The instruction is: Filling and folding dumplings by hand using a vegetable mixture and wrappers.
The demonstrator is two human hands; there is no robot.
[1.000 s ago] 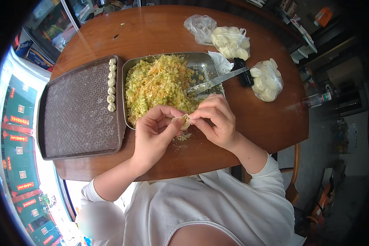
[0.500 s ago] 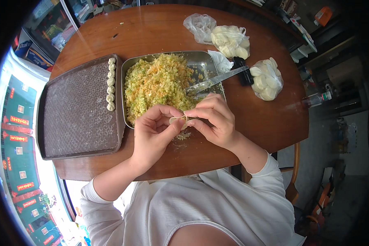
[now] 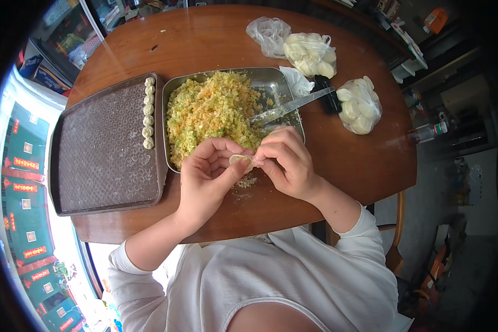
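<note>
Between my two hands is a small pale dumpling (image 3: 240,161), its round wrapper folded partly over. My left hand (image 3: 208,176) is closed, holding one side of it between thumb and curled fingers. On the other side my right hand (image 3: 289,161) pinches the wrapper's edge with thumb and forefinger. Just beyond my hands stands a metal pan (image 3: 171,83) heaped with yellow-green chopped filling (image 3: 213,108). A flat metal spatula or blade (image 3: 290,107) rests across the pan's right rim. To the left, several finished dumplings (image 3: 148,119) line the right edge of a brown tray (image 3: 105,155).
Two clear bags of round wrappers, one far (image 3: 311,54) and one at right (image 3: 359,108), lie on the wooden table (image 3: 365,166). Near them are a crumpled plastic bag (image 3: 268,36), a white tissue (image 3: 296,82) and a black object (image 3: 327,95). A chair (image 3: 395,243) stands at the right.
My right fingers have shifted slightly along the wrapper's edge, and the dumpling's pale side shows more toward me. Both hands keep hold of it; the tray and pan stay as they were.
</note>
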